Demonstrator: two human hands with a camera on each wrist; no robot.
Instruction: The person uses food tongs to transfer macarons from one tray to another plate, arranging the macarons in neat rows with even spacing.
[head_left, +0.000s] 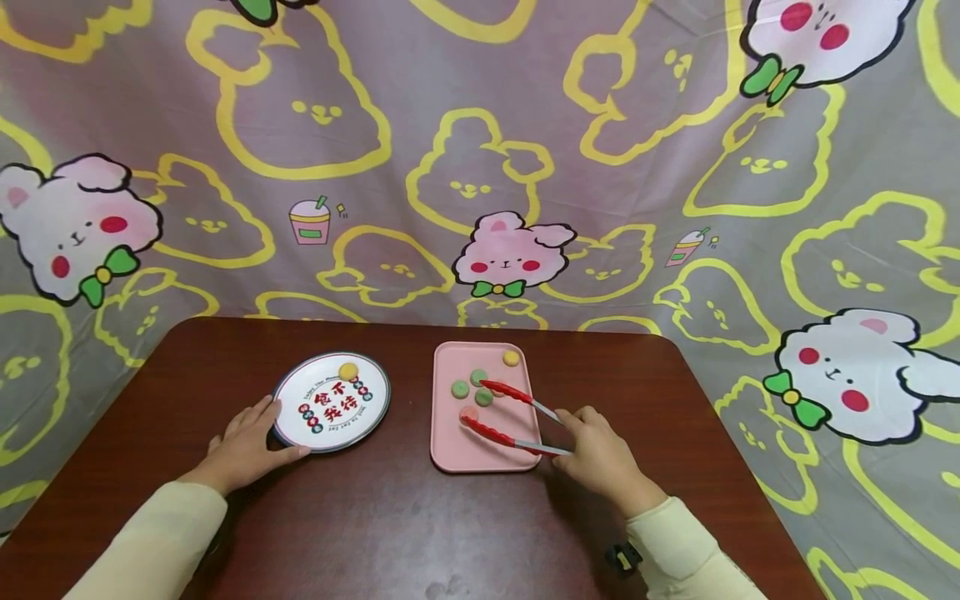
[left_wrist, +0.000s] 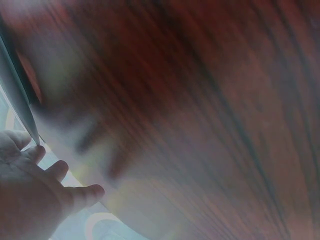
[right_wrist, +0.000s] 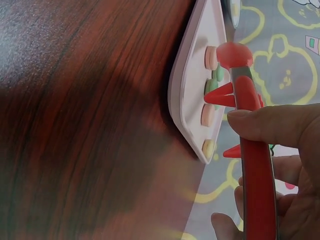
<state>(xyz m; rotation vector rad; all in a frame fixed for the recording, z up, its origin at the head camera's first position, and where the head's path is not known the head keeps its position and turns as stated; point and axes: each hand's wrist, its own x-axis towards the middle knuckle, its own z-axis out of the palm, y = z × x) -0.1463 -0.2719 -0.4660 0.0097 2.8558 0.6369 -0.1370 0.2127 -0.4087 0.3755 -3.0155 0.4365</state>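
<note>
My right hand (head_left: pixel 600 457) holds a pair of red-tipped tongs (right_wrist: pixel 257 185), their arms spread over a pink tray (head_left: pixel 450 446). One tong tip lies by a pink macaron (head_left: pixel 468 414), the other near the green macarons (head_left: pixel 460 389). A second pink macaron (right_wrist: pixel 207 115) is partly hidden behind a tong arm in the head view. In the tray's far right corner sits a yellow macaron (head_left: pixel 511 357). My left hand (head_left: pixel 243 450) touches the near left rim of a white plate (head_left: pixel 300 383), fingers extended. Another yellow macaron (head_left: pixel 348 372) rests on that plate.
A dark wooden table (head_left: pixel 360 525) carries the plate on the left and the tray right of centre. Behind and beside it hangs a patterned cloth (head_left: pixel 420 192). A small black object (head_left: pixel 623 558) shows beneath my right wrist.
</note>
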